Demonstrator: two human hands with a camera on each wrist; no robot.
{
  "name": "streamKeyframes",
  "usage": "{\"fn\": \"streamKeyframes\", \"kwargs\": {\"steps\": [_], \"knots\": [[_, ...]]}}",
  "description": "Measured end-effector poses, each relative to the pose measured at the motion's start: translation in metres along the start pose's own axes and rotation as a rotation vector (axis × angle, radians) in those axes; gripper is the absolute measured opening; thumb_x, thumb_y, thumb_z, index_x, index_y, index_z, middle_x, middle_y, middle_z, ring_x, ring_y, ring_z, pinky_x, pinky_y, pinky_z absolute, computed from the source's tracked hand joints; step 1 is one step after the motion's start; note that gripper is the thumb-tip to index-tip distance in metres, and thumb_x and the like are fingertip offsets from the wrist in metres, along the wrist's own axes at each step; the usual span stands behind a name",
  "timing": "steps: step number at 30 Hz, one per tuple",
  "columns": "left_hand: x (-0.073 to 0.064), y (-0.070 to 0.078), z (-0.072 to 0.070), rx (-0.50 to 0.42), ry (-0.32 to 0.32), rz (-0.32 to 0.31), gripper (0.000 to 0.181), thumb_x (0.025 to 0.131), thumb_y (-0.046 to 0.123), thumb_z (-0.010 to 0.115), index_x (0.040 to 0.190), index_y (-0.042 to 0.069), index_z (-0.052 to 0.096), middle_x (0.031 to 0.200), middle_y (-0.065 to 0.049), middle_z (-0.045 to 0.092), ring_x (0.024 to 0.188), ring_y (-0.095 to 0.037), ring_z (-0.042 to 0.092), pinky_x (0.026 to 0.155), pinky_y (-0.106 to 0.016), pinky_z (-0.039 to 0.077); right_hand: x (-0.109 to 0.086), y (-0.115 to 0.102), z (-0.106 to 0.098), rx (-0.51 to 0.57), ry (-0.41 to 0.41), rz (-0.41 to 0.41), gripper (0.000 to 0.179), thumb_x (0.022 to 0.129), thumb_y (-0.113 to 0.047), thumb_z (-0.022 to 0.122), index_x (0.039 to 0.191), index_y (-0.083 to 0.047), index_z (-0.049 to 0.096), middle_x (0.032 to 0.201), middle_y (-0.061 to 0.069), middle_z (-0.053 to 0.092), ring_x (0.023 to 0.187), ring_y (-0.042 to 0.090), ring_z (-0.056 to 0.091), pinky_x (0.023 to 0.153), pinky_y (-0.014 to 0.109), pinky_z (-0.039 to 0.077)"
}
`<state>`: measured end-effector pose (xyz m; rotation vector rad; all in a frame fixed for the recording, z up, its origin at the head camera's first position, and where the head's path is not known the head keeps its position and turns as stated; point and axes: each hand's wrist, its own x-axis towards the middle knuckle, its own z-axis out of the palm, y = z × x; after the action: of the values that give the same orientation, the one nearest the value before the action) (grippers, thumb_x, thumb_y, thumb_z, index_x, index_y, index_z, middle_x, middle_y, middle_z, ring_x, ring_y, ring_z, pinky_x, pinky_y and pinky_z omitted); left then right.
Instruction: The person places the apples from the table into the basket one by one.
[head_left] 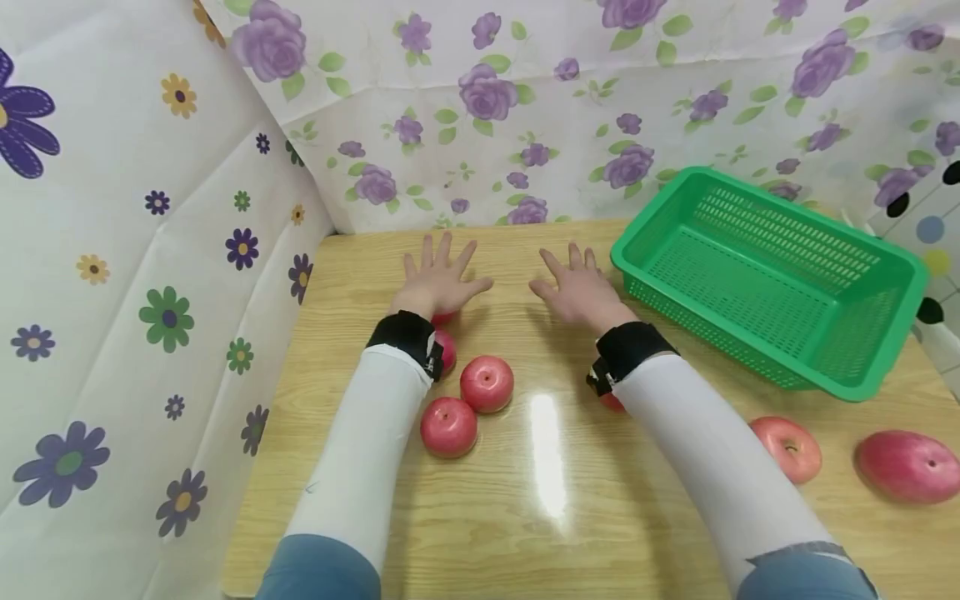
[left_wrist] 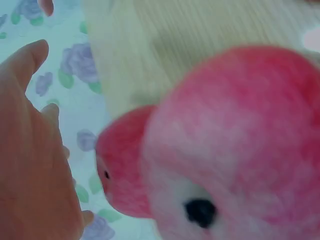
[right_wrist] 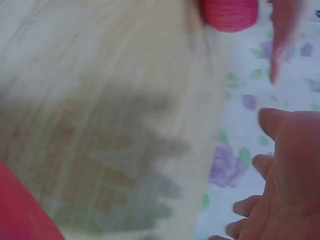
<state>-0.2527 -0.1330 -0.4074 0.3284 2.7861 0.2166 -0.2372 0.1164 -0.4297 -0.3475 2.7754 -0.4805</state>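
Note:
My left hand (head_left: 437,283) is held over the back of the table with its fingers spread, holding nothing. Beneath its wrist, a red apple (head_left: 444,319) and another apple (head_left: 446,350) are partly covered. Two more red apples, one (head_left: 487,384) and the other (head_left: 448,427), lie against each other nearby. In the left wrist view a large apple (left_wrist: 235,115) looms close beside a smaller one (left_wrist: 127,165). The right hand (head_left: 577,287) also hovers with spread fingers, holding nothing, just left of the green basket (head_left: 750,271). Under that forearm a red fruit (head_left: 612,402) is mostly hidden.
A paler apple (head_left: 787,448) lies by the right forearm, and an oblong red fruit (head_left: 907,467) sits farther right. Floral cloth (head_left: 487,150) hangs behind the wooden table (head_left: 495,517), with more cloth (head_left: 112,317) along the left side.

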Motion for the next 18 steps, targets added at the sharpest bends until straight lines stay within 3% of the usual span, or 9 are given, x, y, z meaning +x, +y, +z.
{"fn": "streamKeyframes", "kwargs": {"steps": [4,10,14,18], "knots": [[0.002,0.006,-0.004,-0.08,0.026,0.044,0.08,0.096,0.072,0.031,0.16,0.029,0.009,0.164,-0.014,-0.001,0.145,-0.037,-0.01,0.113,-0.068,0.002,-0.006,0.004,-0.017,0.076,-0.028,-0.024,0.071,0.103,-0.058,0.034,0.16,-0.021,0.014,0.159,0.029,0.007,0.142,0.048,0.007,0.11,0.068,0.023],[-0.001,0.015,-0.012,-0.238,0.094,0.116,0.067,0.101,0.056,0.04,0.155,0.017,0.031,0.158,-0.014,0.026,0.144,-0.031,0.019,0.115,-0.055,0.023,-0.034,0.027,-0.05,0.186,-0.024,-0.067,0.07,0.101,-0.06,0.039,0.157,-0.019,0.027,0.153,0.021,0.036,0.129,0.036,0.044,0.104,0.057,0.038],[-0.006,0.017,-0.017,-0.344,0.116,0.164,0.058,0.103,0.045,0.045,0.15,0.012,0.041,0.154,-0.01,0.038,0.141,-0.025,0.028,0.116,-0.045,0.026,-0.068,0.05,-0.078,0.222,0.033,-0.066,0.069,0.1,-0.061,0.04,0.154,-0.018,0.035,0.143,0.023,0.048,0.126,0.038,0.046,0.1,0.061,0.04],[-0.012,0.018,-0.019,-0.444,0.117,0.185,0.053,0.103,0.044,0.047,0.146,0.012,0.047,0.148,-0.01,0.046,0.133,-0.026,0.041,0.11,-0.043,0.036,-0.103,0.097,-0.1,0.204,0.119,0.008,0.07,0.1,-0.062,0.038,0.154,-0.018,0.036,0.137,0.026,0.052,0.12,0.044,0.048,0.095,0.067,0.039]]}}
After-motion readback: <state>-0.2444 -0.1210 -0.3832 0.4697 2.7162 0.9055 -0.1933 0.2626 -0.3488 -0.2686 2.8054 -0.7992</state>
